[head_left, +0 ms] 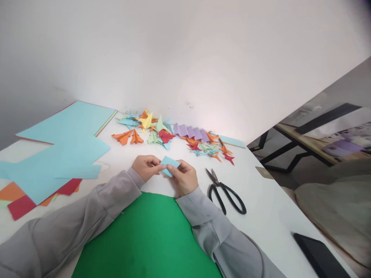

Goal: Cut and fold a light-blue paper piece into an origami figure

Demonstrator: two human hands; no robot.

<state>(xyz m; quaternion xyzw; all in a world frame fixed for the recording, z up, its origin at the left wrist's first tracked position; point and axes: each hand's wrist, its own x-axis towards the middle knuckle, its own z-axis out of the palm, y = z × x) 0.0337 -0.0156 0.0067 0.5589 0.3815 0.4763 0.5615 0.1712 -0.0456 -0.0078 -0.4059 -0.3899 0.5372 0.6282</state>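
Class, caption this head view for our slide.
The left hand and right hand pinch a small blue paper near a green sheet, black scissors alongside, folded paper shapes behind.

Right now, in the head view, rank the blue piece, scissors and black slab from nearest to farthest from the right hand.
1. The blue piece: pinched in the right hand, with the left hand on its other end.
2. The scissors: lying on the table just right of that hand.
3. The black slab: far right, near the table's front edge.
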